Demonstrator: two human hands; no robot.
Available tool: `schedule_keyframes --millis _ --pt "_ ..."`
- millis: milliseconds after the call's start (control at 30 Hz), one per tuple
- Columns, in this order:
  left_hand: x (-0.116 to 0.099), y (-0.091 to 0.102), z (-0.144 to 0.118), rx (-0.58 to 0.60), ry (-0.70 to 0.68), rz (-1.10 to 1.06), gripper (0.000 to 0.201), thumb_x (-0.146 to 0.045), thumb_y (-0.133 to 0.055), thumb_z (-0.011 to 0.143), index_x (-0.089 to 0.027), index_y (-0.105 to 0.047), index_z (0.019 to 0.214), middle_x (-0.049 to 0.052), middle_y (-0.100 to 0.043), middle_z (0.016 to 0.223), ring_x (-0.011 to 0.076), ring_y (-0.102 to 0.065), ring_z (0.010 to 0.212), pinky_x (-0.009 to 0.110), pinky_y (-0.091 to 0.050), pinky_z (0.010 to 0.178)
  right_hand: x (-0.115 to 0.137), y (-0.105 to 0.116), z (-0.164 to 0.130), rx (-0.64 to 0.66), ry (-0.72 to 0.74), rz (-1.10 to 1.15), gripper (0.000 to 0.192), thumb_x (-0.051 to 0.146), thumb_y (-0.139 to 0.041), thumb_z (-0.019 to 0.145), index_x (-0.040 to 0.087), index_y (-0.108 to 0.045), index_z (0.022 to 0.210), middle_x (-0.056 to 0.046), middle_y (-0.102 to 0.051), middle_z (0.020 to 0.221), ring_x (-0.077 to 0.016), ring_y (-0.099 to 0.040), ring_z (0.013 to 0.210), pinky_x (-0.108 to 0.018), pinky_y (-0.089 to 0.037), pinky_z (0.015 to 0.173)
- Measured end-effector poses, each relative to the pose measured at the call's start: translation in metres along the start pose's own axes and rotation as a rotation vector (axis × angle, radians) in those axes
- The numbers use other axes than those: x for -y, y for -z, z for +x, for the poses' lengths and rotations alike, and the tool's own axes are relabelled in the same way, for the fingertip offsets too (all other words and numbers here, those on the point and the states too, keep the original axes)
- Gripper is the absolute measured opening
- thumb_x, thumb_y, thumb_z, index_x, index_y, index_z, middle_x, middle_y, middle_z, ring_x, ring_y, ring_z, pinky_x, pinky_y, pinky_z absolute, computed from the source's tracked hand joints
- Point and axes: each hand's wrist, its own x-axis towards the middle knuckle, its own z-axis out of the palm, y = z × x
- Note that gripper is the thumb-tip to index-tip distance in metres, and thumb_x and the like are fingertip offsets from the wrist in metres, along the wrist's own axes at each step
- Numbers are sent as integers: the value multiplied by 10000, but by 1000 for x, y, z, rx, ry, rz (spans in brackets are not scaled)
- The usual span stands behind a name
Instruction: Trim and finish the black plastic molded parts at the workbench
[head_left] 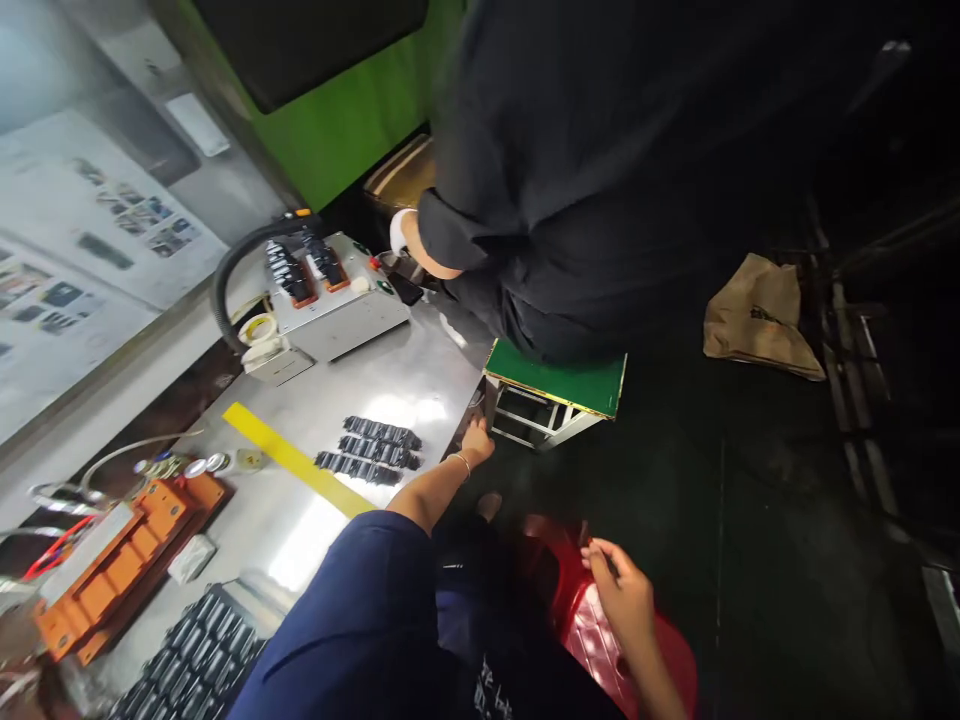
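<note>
Left hand point(477, 440) curled at table point(427, 365) edge, hold can't be told | green-topped stool point(559, 378) placed just beyond it, contact unclear | black part strips point(369, 450) laid out to its left | right hand point(622, 592) fingers bent, hold can't be told; red chair point(589, 625) seen beneath

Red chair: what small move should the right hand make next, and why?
Perhaps steady the red chair with the right hand: that hand shows over it, though contact is unclear, while the left hand is near the green-topped stool.
</note>
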Motion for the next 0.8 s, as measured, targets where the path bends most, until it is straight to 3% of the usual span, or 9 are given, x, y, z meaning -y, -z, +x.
schedule_keyframes --millis 100,233,300,433,567,700,800 --pt "34 -11 -75 94 115 64 344 -178 -627 832 -129 -576 1169 130 -551 1277 265 -532 1174 469 -437 993 24 -14 -3 98 131 -3 389 554 -557 670 204 -672 793 -96 -746 744 -258 -719 699 -326 -579 653" --pt "88 -11 -181 158 264 -9 223 -105 -647 721 -151 -673 938 86 -691 1006 264 -636 1022 371 -491 907 40 -48 -19 289 287 -37 395 570 -577 670 204 -671 785 -109 -747 748 -264 -724 688 -322 -588 626" --pt "116 -4 -227 121 350 -80 210 -99 -623 701 -175 -685 887 66 -709 944 269 -650 996 365 -495 896 43 -72 -29 407 346 -43 401 577 -575 677 202 -670 780 -116 -745 736 -266 -724 678 -322 -592 610" --pt "168 18 -305 -37 460 -235 320 -109 -573 722 -170 -680 1017 88 -701 1075 279 -624 1072 382 -462 957 60 -123 -56 645 442 -103 397 573 -566 682 199 -673 760 -112 -741 709 -264 -722 657 -328 -589 604" --pt "205 40 -358 -228 499 -372 381 -149 -508 794 -132 -643 1150 124 -672 1164 274 -617 1090 371 -454 970 107 -178 -88 824 633 -228 330 513 -559 692 217 -695 745 -75 -739 700 -234 -707 641 -308 -572 625" --pt "235 58 -391 -403 504 -496 374 -169 -493 820 -78 -636 1153 160 -682 1124 273 -651 1011 397 -491 922 166 -240 -131 928 768 -277 324 486 -541 689 215 -711 744 -68 -740 727 -228 -692 653 -312 -564 643" --pt "265 86 -414 -543 448 -597 389 -192 -497 847 -117 -594 1216 135 -657 1185 228 -624 1080 355 -488 944 200 -292 -177 1044 868 -307 322 460 -527 700 203 -714 748 -72 -743 760 -231 -689 695 -322 -551 662"
